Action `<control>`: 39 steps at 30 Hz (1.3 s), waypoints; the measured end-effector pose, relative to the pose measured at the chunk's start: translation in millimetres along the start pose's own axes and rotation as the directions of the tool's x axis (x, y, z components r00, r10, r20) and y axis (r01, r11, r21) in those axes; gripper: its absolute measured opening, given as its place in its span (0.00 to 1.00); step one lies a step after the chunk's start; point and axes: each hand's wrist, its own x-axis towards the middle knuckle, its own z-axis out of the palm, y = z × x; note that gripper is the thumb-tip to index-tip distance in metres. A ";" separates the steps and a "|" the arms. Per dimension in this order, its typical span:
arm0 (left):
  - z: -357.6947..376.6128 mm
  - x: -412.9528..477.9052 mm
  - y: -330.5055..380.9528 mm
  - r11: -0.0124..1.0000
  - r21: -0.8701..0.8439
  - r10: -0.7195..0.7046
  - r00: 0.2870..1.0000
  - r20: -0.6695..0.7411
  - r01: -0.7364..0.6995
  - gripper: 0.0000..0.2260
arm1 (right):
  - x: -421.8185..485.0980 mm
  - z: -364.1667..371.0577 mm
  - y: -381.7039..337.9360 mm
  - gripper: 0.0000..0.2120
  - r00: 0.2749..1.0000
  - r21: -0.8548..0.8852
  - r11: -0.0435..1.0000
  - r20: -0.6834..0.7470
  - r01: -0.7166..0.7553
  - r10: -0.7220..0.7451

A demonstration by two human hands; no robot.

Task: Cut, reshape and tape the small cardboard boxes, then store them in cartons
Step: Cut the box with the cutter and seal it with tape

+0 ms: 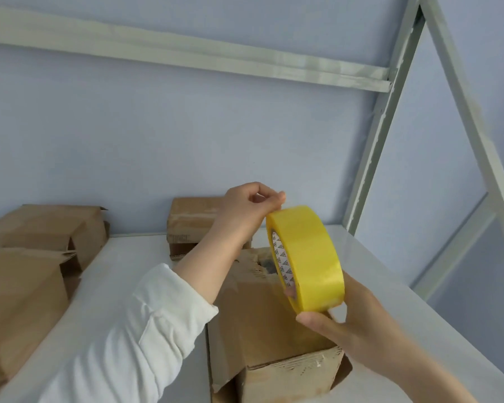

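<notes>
A yellow tape roll (pixel 309 257) is held upright above a small cardboard box (pixel 274 327) that lies on the white table (pixel 157 286). My right hand (pixel 338 321) grips the roll from below, thumb on its outer face and fingers through the core. My left hand (pixel 245 207) reaches over from the left, and its fingertips pinch at the top edge of the roll. The box's far end looks torn and open.
Another small cardboard box (pixel 192 225) stands at the back against the blue wall. Two larger brown cartons (pixel 50 228) (pixel 15 309) sit along the left side of the table. A pale green metal shelf frame (pixel 390 135) rises at the right and crosses overhead.
</notes>
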 end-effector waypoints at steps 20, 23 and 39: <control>-1.9 35.5 -65.7 0.825 0.528 -0.320 0.937 0.142 0.202 0.05 | 39.8 -7.5 -45.3 0.17 0.903 0.460 0.809 -0.035 -0.365 0.428; -1.9 37.1 -68.8 0.793 0.562 -0.380 0.912 0.157 0.234 0.07 | 40.4 -4.7 -45.3 0.17 0.919 0.453 0.823 -0.016 -0.344 0.393; -7.4 45.8 -66.7 0.669 0.738 -0.406 0.876 0.262 0.089 0.08 | 45.8 -3.5 -46.5 0.11 0.946 0.451 0.847 -0.016 -0.281 0.323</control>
